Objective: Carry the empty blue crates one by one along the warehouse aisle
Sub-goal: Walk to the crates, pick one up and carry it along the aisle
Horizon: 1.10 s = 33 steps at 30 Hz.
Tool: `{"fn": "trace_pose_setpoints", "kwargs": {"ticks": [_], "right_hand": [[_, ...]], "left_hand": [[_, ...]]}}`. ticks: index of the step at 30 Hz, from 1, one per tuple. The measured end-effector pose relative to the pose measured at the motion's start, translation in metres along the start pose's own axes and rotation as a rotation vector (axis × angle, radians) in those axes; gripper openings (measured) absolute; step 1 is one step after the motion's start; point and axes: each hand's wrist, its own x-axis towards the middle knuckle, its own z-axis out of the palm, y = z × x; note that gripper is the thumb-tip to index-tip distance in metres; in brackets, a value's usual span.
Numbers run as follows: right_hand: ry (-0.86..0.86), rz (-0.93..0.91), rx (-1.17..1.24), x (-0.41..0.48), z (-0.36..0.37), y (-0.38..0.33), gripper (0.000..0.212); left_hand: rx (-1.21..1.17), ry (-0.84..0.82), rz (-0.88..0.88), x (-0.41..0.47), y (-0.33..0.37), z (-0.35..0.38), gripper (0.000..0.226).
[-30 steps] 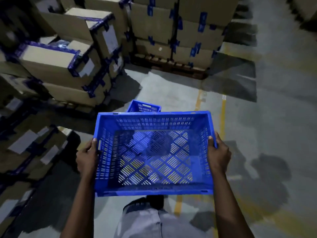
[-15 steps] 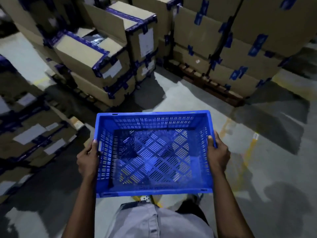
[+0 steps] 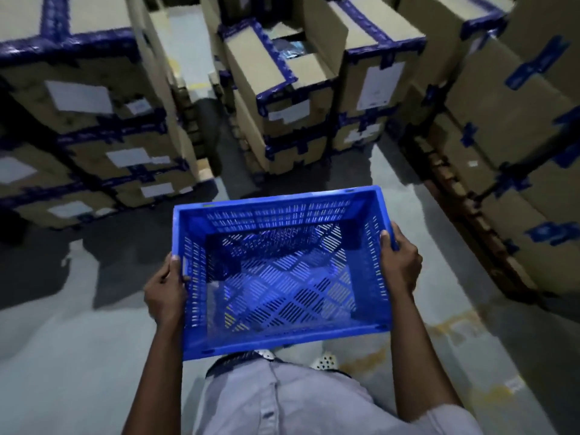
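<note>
Hands L (image 3: 164, 293) + R (image 3: 401, 265) on crate (image 3: 276, 215) sides

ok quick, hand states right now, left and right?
Left hand: grips the left rim of the blue crate.
Right hand: grips the crate's right rim.

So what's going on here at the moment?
A person is carrying an empty blue crate in front of their body, level and off the floor. The left hand grips its left rim and the right hand grips its right rim. Stacked, taped cardboard boxes stand ahead and on both sides, and an open box with raised flaps is straight ahead. No other crate is in view.
</note>
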Motion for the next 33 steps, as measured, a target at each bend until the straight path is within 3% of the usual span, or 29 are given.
{"fn": "trace_pose_setpoints", "kwargs": {"ticks": [10,15,18,21,26,33], "right_hand": [[-0.115,-0.094,-0.038,0.029,0.040,-0.021,0.050],[-0.261,-0.096,-0.093,0.065,0.073,-0.005,0.046],[-0.376,-0.067,-0.103,0.113,0.115,0.038,0.042],[-0.520,-0.065,-0.154,0.168,0.177,0.095,0.051],[-0.553,-0.163,-0.158,0.205,0.263,0.119,0.045],[-0.610,-0.278,-0.209,0.240,0.340,0.141,0.046]], "left_hand": [[0.029,0.122,-0.018,0.004,-0.011,-0.003,0.072],[0.059,0.144,-0.104,0.011,-0.033,0.017,0.064],[0.111,0.180,-0.146,0.010,-0.055,0.038,0.069],[0.105,0.252,-0.211,0.023,-0.102,0.068,0.075],[0.034,0.302,-0.224,0.041,-0.178,0.125,0.069],[-0.023,0.333,-0.199,0.056,-0.226,0.165,0.064]]}}
